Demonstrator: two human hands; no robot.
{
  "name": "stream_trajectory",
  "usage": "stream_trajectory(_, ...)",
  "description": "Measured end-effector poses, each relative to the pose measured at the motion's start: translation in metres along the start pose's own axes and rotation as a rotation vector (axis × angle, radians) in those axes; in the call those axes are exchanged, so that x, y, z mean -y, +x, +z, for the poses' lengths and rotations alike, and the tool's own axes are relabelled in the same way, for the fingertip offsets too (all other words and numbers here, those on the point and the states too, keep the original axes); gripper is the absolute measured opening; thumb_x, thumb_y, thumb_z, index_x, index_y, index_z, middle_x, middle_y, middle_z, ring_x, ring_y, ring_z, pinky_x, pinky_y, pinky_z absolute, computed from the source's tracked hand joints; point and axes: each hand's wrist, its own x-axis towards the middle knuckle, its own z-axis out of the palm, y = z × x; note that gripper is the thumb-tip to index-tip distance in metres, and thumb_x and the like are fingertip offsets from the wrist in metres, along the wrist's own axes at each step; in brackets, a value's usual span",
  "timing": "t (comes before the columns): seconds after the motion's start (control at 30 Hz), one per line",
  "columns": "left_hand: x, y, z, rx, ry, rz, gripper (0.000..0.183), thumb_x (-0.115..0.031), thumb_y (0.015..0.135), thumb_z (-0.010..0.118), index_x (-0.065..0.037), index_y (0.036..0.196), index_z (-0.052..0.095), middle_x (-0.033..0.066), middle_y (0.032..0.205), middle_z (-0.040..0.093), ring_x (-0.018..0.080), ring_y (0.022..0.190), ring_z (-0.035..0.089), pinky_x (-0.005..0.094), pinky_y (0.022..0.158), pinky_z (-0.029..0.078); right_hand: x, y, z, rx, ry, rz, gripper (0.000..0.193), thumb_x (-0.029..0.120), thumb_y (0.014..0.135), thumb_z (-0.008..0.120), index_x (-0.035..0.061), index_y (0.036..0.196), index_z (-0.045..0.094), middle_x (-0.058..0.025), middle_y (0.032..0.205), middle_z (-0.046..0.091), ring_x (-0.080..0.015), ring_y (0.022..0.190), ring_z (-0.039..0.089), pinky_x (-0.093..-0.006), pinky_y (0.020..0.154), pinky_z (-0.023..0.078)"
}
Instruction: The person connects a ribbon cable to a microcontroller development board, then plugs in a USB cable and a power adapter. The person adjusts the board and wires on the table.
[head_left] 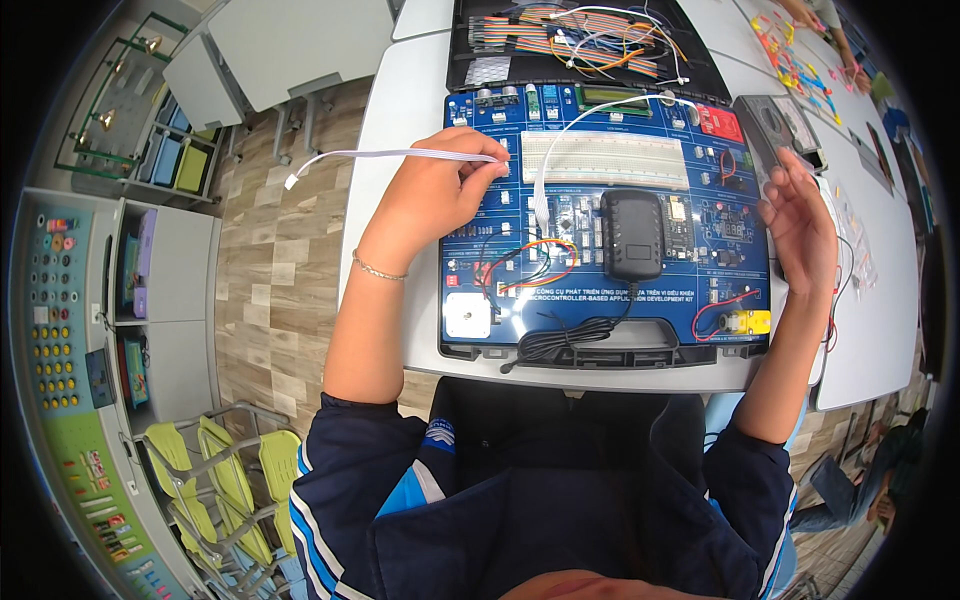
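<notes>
while our left hand pinches a white cable narrowly between thumb and fingertips, the cable trails back over that hand to a loose white plug out past the left edge of the table. the pinched end is over the left side of the blue board, near some small white sockets; we cannot tell whether it touches one. our right hand is at the board's right edge, fingers loosely bent and apart, with nothing seen in its grip, near a dark gray meter. a second white cable arches across the white breadboard. below the breadboard we see a black power adapter, its cord bundled at the front edge. thin colored wires loop left of it, and ribbon wires fill the raised lid behind.
</notes>
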Motion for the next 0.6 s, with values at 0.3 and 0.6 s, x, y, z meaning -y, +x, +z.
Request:
stream_trajectory(0.3, -0.001, 0.000, 0.003, -0.022, 0.117, 0.092, 0.008, -0.004, 0.092, 0.069, -0.002, 0.100, 0.068, 0.0121, 0.095, 0.070, 0.0259, 0.082, 0.067, 0.0341, 0.075, 0.055, 0.002, -0.002, 0.003, 0.012, 0.004, -0.019, 0.042, 0.022, 0.103, 0.059, -0.0038, 0.137, 0.057, -0.0033, 0.101, 0.065, -0.0105, 0.090, 0.059, -0.0255, 0.079, 0.051)
stream_trajectory(0.6, -0.014, -0.004, 0.007, -0.023, 0.253, 0.102, 0.009, 0.000, 0.092, 0.065, -0.002, 0.101, 0.064, 0.0136, 0.100, 0.066, 0.0334, 0.093, 0.065, 0.0376, 0.081, 0.053, 0.002, -0.003, 0.005, 0.003, -0.012, -0.015, 0.042, 0.023, 0.103, 0.059, -0.0037, 0.136, 0.057, -0.0034, 0.101, 0.065, -0.0102, 0.090, 0.059, -0.0255, 0.079, 0.051)
